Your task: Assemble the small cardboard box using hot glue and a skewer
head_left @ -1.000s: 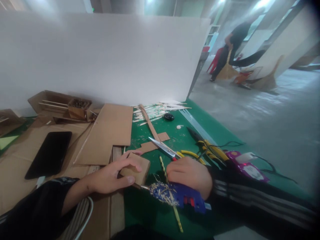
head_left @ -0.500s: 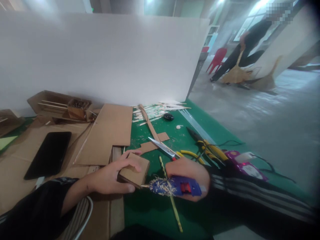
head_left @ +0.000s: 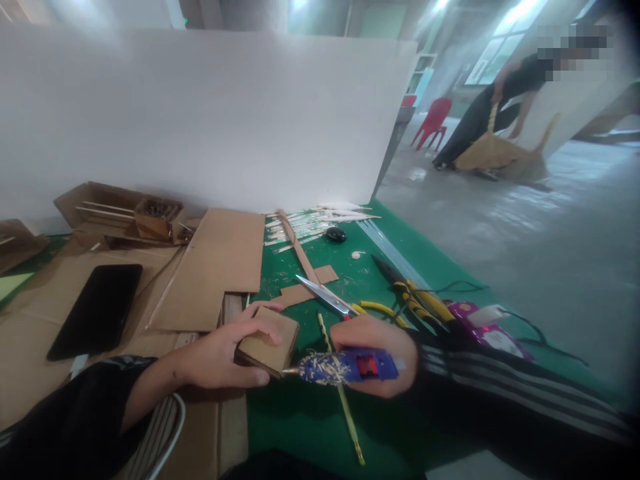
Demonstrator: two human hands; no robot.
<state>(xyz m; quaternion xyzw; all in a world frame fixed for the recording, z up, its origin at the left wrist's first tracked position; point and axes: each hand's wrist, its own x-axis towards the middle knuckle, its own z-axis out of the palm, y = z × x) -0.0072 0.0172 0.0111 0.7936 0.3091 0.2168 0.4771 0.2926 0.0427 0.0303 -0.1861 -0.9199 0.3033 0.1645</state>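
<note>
My left hand (head_left: 225, 350) grips a small cardboard box (head_left: 270, 333), fingers over its top and thumb along the near side. In my right hand (head_left: 377, 347) is a blue hot glue gun (head_left: 325, 368) with a red switch, its front coated with pale wood shavings. Its metal nozzle meets the box's lower right corner. A thin yellowish stick (head_left: 350, 423) lies on the green table (head_left: 295, 433), passing under the glue gun. Just beyond my right hand are scissors (head_left: 323, 293), their handles partly hidden by it.
Pliers (head_left: 407, 287) and a purple power strip (head_left: 480, 327) with cables sit to the right. A phone (head_left: 97, 310) rests on cardboard at left, near an open cardboard box (head_left: 113, 207). Several thin sticks (head_left: 300, 227) lie by the white partition (head_left: 210, 113). A person with brooms is behind, right.
My hands, the box and the glue gun are almost still, with the nozzle at the same corner. In the background, the person with the brooms has shifted right and bent lower.
</note>
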